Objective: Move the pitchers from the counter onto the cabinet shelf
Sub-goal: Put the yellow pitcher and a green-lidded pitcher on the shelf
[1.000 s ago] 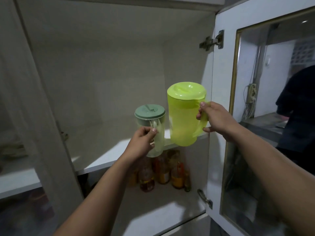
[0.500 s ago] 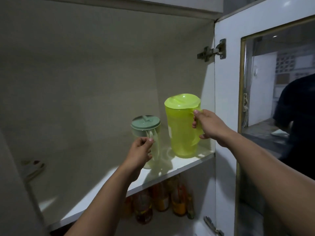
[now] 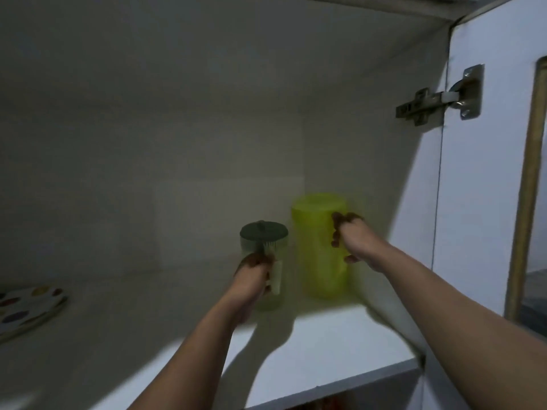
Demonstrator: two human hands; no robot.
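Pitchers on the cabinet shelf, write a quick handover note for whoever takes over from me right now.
Left hand: closed on the handle of the small clear pitcher with the dark green lid.
Right hand: closed on the handle of the yellow-green pitcher.
Both pitchers stand upright, side by side, deep at the right end of the shelf; the picture is blurred, so full contact with the shelf is not certain.
A spotted plate lies at the shelf's left end.
Done: both pitchers brought into the cabinet.
Left: let go of both handles and draw the hands out.
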